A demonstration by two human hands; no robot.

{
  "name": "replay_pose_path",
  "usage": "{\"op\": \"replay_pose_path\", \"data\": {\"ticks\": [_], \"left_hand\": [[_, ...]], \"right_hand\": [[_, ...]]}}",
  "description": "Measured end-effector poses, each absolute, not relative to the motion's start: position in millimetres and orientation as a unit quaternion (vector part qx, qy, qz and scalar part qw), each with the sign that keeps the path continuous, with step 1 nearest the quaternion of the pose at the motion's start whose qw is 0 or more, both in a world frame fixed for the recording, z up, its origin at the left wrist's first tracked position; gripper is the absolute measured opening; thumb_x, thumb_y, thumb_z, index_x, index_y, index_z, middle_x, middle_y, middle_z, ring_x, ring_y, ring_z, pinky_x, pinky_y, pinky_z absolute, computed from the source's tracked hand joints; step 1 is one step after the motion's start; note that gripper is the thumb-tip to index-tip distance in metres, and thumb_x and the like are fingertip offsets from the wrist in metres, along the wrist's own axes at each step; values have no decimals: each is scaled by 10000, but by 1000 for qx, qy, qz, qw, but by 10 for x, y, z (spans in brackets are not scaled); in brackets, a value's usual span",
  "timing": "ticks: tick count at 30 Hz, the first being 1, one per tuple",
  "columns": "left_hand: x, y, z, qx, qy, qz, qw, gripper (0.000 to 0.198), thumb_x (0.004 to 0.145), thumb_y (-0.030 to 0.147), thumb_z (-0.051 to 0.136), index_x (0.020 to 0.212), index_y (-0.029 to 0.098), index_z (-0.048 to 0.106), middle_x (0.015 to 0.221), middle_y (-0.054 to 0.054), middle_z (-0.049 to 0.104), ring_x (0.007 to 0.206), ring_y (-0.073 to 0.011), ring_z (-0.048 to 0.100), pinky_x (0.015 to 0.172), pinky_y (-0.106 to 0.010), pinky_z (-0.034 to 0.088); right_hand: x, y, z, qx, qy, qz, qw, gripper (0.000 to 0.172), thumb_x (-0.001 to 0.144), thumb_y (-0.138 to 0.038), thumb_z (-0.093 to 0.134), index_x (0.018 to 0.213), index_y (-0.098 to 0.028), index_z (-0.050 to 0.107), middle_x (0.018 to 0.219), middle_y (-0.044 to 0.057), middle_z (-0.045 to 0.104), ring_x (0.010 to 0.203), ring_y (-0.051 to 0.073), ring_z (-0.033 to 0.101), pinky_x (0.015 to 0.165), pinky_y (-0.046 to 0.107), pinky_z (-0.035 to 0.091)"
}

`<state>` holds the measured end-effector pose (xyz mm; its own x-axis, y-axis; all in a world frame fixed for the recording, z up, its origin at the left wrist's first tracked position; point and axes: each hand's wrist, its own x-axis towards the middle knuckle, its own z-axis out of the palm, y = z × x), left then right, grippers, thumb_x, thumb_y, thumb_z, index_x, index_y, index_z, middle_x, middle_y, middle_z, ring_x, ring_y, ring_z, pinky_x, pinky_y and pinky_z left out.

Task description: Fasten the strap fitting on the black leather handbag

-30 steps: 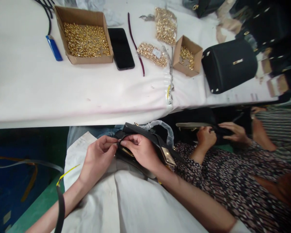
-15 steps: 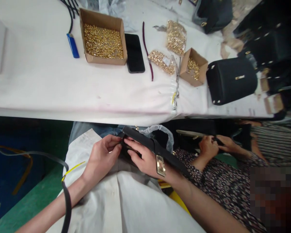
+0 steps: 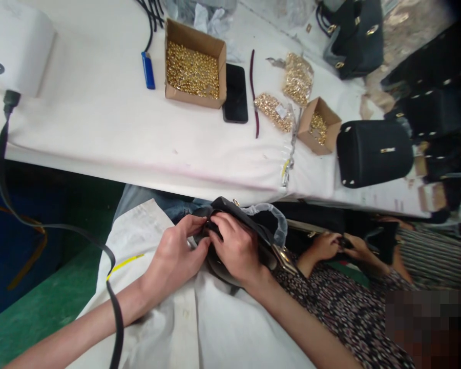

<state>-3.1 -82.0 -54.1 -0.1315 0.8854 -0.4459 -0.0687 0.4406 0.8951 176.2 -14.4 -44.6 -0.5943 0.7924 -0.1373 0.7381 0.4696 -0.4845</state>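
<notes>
Gold clasp [image 3: 286, 260], lying across the right wrist half a second earlier, now sits off it, on the side nearer the co-worker's hands [image 3: 340, 247]; the view has swung left, bringing a white device [image 3: 21, 43] further in. Black bag [image 3: 253, 223] rests tilted in the lap, below the edge of the table [image 3: 119, 128]. Left hand [image 3: 182, 250]: fingers and thumb bent against the bag's left end; whether they pinch anything cannot be determined. Right hand [image 3: 236, 247]: fingers curled at the opening, touching the bag; closure of the fingertips is hidden. Judgement on method: steady the edge with one hand while the other works, keep the clasp clear of the wrist, and stop the cable [image 3: 65, 227] crossing the left forearm from tugging.
</notes>
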Motion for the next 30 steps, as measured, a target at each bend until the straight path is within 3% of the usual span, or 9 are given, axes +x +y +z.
{"op": "replay_pose_path", "data": {"ticks": [7,17,23,30], "left_hand": [[-54,-810,-535,424,655,390,489,341,934,197,722,1271,224,679,1270,-102,721,1203,-287,702,1100,-470,581],[-53,-791,-539,452,612,400,511,538,876,154,711,1379,242,539,1399,-117,577,1272,-287,623,1129,-465,564],[-69,-763,-549,485,602,391,499,499,923,211,715,1388,220,533,1355,-127,594,1298,-313,603,1167,-511,531],[-93,-780,-617,434,623,381,527,453,987,316,718,1397,225,546,1371,-125,642,1268,-314,652,1123,-528,565]], "right_hand": [[1767,-152,-451,-436,-866,205,133,297,1043,-155,658,1320,-218,747,1287,123,807,1174,297,795,1075,457,648],[1771,-206,-502,-444,-851,178,215,405,1032,-104,713,1407,-256,697,1216,93,801,1105,260,803,1022,424,689],[1861,-183,-546,-388,-891,190,140,425,1065,-135,645,1463,-268,711,1339,147,722,1223,318,754,1054,490,668],[1834,-134,-476,-389,-890,197,132,325,1072,-109,606,1324,-251,756,1240,120,752,1124,274,776,1009,430,680]]}}
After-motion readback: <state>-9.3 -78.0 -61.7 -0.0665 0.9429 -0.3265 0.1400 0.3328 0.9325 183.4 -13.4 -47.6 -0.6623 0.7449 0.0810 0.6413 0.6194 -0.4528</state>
